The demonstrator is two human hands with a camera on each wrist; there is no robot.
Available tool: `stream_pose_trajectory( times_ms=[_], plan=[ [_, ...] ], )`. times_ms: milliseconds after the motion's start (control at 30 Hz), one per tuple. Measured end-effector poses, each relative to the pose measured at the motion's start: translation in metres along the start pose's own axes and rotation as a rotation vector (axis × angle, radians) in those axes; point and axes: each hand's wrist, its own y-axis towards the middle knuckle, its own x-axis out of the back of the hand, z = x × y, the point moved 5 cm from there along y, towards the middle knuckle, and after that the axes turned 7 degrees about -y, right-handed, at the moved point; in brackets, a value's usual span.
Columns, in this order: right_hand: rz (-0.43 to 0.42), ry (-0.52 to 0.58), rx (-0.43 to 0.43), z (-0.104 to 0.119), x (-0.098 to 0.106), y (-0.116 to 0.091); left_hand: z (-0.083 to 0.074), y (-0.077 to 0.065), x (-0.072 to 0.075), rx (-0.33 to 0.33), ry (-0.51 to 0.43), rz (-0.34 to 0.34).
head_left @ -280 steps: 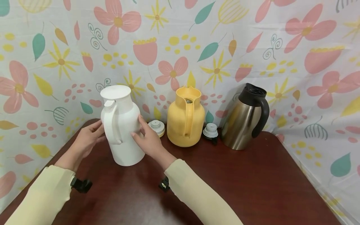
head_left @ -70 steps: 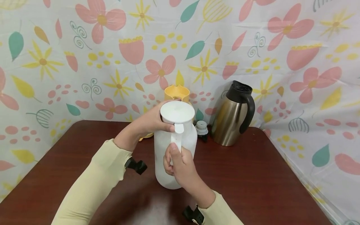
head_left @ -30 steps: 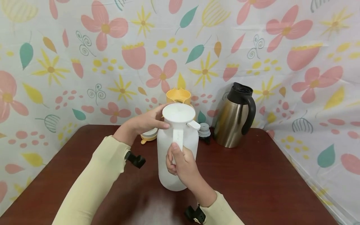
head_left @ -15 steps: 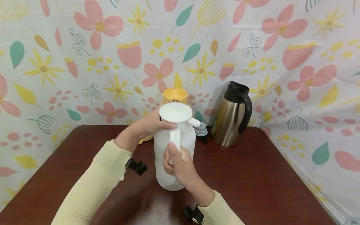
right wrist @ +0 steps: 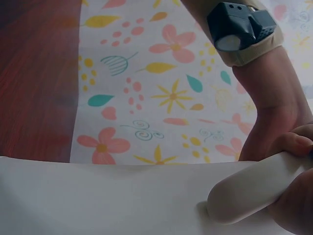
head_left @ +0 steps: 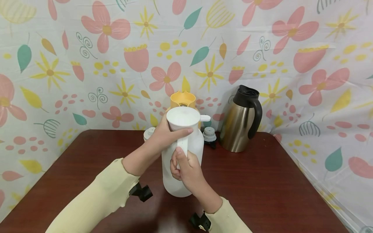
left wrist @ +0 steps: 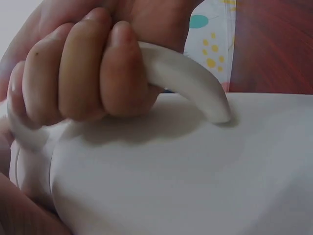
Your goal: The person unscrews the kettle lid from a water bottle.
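A white thermos jug [head_left: 177, 181] stands upright on the table, its handle turned towards me. My right hand [head_left: 187, 170] grips the handle [head_left: 183, 144], and the left wrist view shows those fingers [left wrist: 83, 73] curled round it. My left hand [head_left: 161, 136] holds the round white lid [head_left: 184, 117] at the neck. Its thumb lies across the front just under the rim, while its other fingers are hidden behind the lid. The lid's small tab [head_left: 205, 118] points to the right.
Behind the white jug stands a yellow jug [head_left: 183, 98] with an uncovered top. A steel jug with a black handle [head_left: 237, 126] is to the right. One stopper [head_left: 209, 134] sits between them, another [head_left: 148, 132] at the left. A patterned cloth hangs behind the table [head_left: 262, 187].
The white jug has come from the left to the middle. Its lid has turned so the tab swings from above the handle to the right. My right hand has kept its grip on the handle lately.
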Motion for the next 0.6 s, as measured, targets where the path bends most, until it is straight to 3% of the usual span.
stream_pose_trajectory(
  times_ms=[133, 267, 500, 600],
  plan=[
    [-0.003, 0.002, -0.004, 0.000, 0.000, 0.000, 0.003, -0.002, 0.007, 0.061, 0.064, 0.071],
    [-0.005, -0.002, 0.004, 0.001, 0.001, 0.001, 0.003, 0.004, 0.017, 0.053, 0.135, 0.185],
    [-0.008, 0.001, 0.001, 0.001, 0.001, 0.001, 0.007, 0.034, 0.033, -0.001, 0.109, 0.452],
    [-0.011, 0.010, -0.005, -0.001, 0.000, 0.001, 0.013, 0.047, 0.036, -0.006, 0.104, 0.537]
  ],
)
